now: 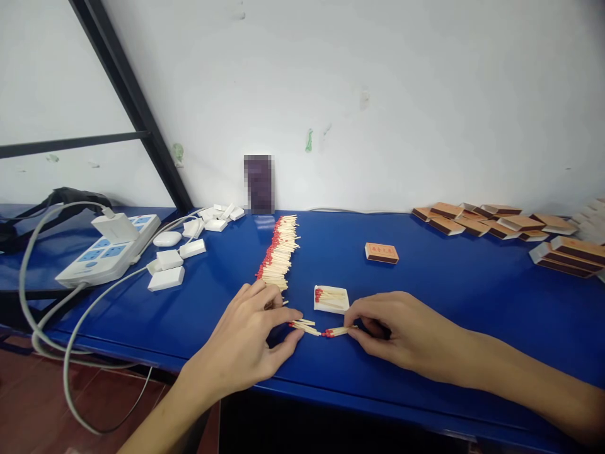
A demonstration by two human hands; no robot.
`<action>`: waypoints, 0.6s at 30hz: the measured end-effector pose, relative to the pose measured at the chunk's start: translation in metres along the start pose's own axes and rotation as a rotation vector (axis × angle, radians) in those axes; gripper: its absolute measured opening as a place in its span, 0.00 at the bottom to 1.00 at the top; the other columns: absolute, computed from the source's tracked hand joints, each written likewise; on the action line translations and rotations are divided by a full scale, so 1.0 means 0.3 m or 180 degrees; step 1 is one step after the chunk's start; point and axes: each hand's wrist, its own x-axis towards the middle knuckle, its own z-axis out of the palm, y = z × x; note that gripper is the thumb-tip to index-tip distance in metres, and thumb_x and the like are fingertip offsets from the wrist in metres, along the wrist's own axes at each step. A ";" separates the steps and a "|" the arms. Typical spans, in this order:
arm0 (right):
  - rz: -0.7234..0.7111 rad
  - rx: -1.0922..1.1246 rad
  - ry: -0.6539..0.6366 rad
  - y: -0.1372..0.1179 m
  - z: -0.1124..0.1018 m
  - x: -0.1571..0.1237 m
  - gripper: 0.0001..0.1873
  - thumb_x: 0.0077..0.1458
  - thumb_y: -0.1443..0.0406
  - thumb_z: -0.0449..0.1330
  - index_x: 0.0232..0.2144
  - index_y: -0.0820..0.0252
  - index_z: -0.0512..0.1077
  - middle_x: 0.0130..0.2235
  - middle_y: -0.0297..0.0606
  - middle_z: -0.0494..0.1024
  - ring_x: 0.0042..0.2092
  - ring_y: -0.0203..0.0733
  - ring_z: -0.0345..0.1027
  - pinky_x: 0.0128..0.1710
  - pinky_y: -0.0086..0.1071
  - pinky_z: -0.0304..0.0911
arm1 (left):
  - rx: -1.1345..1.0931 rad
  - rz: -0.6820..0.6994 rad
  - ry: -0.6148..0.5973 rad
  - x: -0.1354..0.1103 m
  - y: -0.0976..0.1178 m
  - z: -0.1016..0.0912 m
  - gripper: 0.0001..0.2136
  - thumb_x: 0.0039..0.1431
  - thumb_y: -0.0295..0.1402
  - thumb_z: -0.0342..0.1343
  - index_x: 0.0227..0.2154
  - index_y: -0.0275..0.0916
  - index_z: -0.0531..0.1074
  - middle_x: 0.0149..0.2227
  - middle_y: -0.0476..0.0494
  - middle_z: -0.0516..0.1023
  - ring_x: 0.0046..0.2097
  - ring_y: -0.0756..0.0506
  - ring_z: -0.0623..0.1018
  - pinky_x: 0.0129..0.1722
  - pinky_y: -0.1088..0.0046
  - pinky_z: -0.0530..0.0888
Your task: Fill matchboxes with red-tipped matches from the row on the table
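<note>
My left hand (253, 331) pinches a few red-tipped matches (305, 326) low over the blue table (454, 284). My right hand (392, 328) pinches another small bunch of matches (336, 331); the red tips of the two bunches nearly meet between my hands. Just behind them lies an open white matchbox tray (331, 299) with several matches in it. A long row of loose matches (280, 252) runs away from my left hand toward the wall. A closed matchbox (381, 253) lies alone further back on the right.
Several closed matchboxes (491, 222) are piled at the back right, with more (574, 251) at the far right edge. White empty trays (176, 263) and a power strip (106, 249) with grey cables lie at the left. A dark object (259, 183) leans on the wall.
</note>
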 end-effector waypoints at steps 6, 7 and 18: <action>-0.0195 -0.0431 0.0065 0.001 0.014 0.002 0.08 0.59 0.69 0.53 0.32 0.56 0.72 0.24 0.28 0.70 0.25 0.35 0.63 0.27 0.29 0.53 | -0.0170 0.0114 -0.0002 -0.001 -0.010 0.002 0.08 0.65 0.36 0.54 0.38 0.48 0.78 0.33 0.48 0.68 0.39 0.47 0.68 0.41 0.67 0.63; -0.0196 -0.0497 0.0044 0.001 0.016 0.002 0.08 0.60 0.69 0.53 0.32 0.56 0.71 0.23 0.29 0.70 0.25 0.35 0.63 0.27 0.29 0.53 | -0.0183 0.0116 -0.0048 0.002 -0.010 0.000 0.07 0.66 0.36 0.54 0.38 0.48 0.78 0.34 0.49 0.68 0.39 0.47 0.68 0.42 0.67 0.63; 0.0404 0.0153 0.0441 0.013 -0.031 0.035 0.10 0.62 0.61 0.53 0.34 0.57 0.72 0.20 0.25 0.63 0.21 0.32 0.55 0.23 0.27 0.50 | -0.0101 0.0112 -0.0747 0.031 0.023 -0.038 0.08 0.70 0.34 0.46 0.36 0.41 0.69 0.39 0.49 0.70 0.44 0.46 0.69 0.45 0.66 0.64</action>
